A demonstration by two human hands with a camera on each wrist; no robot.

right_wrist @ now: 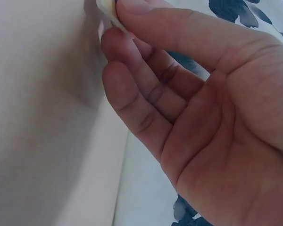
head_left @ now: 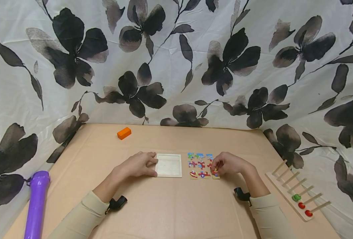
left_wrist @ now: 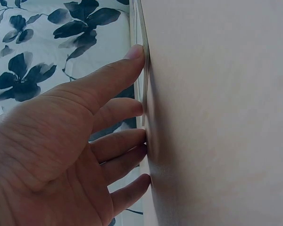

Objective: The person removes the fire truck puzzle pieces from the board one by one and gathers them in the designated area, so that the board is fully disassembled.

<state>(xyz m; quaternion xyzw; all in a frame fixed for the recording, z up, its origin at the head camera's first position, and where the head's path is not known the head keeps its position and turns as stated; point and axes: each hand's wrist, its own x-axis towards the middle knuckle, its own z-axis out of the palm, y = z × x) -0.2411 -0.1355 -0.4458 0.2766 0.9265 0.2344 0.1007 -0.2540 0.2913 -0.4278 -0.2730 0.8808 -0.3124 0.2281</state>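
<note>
A shallow pale wooden puzzle tray (head_left: 169, 165) lies flat on the table with nothing in it. My left hand (head_left: 139, 164) rests at its left side, thumb and fingertips touching the edge (left_wrist: 145, 70), fingers loosely extended. To the right of the tray, several colourful jigsaw pieces (head_left: 201, 164) lie in rows with small gaps between them. At the right end of these rows, my right hand (head_left: 228, 164) pinches a puzzle piece (right_wrist: 107, 12) between thumb and fingers. That piece is tilted in the right wrist view, its picture mostly hidden.
An orange block (head_left: 124, 133) sits near the table's far edge. On the right stands a wooden peg board (head_left: 288, 192) with several upright pegs and red and green beads. A purple cylinder (head_left: 37, 205) is at the left edge. Floral cloth (head_left: 176, 66) hangs behind the table.
</note>
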